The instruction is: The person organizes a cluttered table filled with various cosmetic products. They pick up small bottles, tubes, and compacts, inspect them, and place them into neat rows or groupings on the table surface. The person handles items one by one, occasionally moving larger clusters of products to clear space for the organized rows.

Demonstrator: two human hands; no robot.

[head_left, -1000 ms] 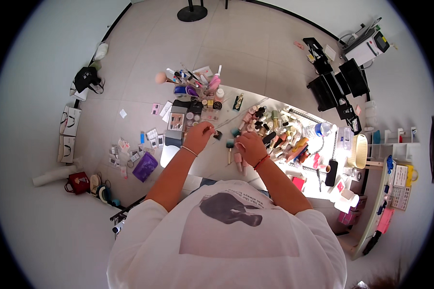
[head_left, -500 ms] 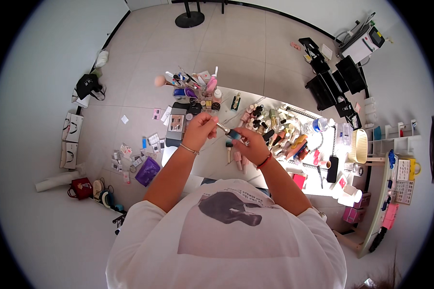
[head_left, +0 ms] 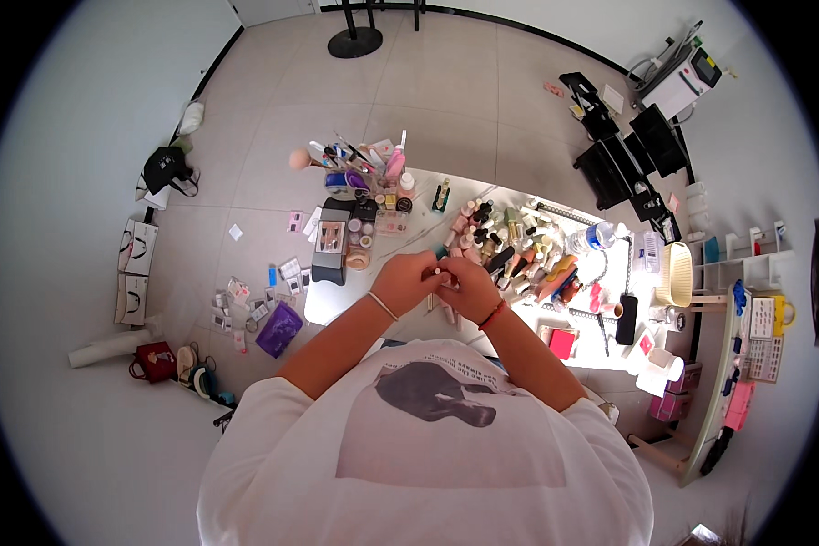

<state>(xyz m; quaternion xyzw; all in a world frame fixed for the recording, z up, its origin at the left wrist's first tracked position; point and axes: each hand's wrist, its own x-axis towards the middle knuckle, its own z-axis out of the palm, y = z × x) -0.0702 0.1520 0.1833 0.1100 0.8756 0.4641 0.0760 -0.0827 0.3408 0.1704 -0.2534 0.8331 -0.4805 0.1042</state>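
Over the near middle of the white table (head_left: 409, 323), my left hand (head_left: 405, 280) and my right hand (head_left: 470, 287) meet, with fingers closed round a makeup brush (head_left: 440, 250). Its teal bristles show just beyond my fingers; most of the handle is hidden between the hands. A second brush, lying on the table, is mostly covered by my hands. Right of my right hand spreads a heap of cosmetic bottles and tubes (head_left: 510, 241). Beyond my hands stands a small dark green bottle (head_left: 440, 196).
At the table's far left are an organizer of brushes (head_left: 350, 182), a grey box (head_left: 331, 238) and small jars (head_left: 359, 241). To the right are a water bottle (head_left: 596, 237), a black phone (head_left: 627, 319), a red case (head_left: 562, 343) and a cream basket (head_left: 675, 275).
My hands have come together and moved nearer to me. The brush, earlier held across between them with its handle in view, is now mostly hidden by my fingers.
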